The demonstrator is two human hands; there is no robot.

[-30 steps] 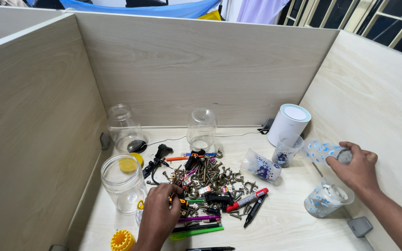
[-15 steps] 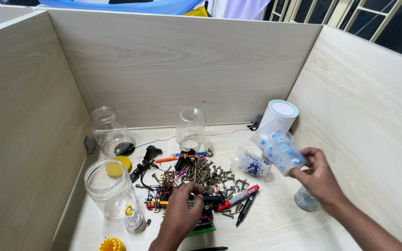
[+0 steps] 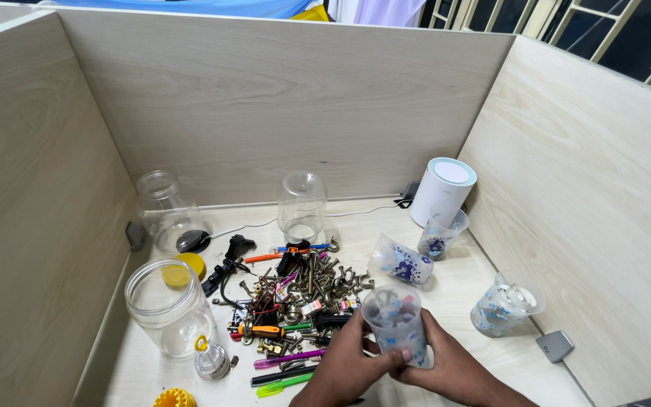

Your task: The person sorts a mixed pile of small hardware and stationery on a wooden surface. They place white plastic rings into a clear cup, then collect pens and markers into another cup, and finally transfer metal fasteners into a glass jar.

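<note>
Both your hands are on the clear printed cup [image 3: 396, 324], low centre of the counter [image 3: 491, 354], at about 5 o'clock from the pile of hooks, screws and pens [image 3: 295, 301]. Left hand [image 3: 348, 365] wraps the cup's near-left side, fingers [image 3: 374, 360] curled on the wall; right hand [image 3: 453, 369] cups it from the right and under the base, fingers closed on it. The cup stands roughly upright and already has a few small items in it, too blurred to name.

To do this well: keep the cup upright and let one hand carry it alone, so the other can pick from the pile. Grip low, not at the rim; the thin wall likely flexes. Keep the mouth close to the pile's 5 o'clock edge.

Watch the neighbours: a tipped cup [image 3: 401, 262] at 12 o'clock, another cup [image 3: 506, 305] at 2 o'clock, and the big clear jar [image 3: 163, 305] at 9 o'clock.
</note>
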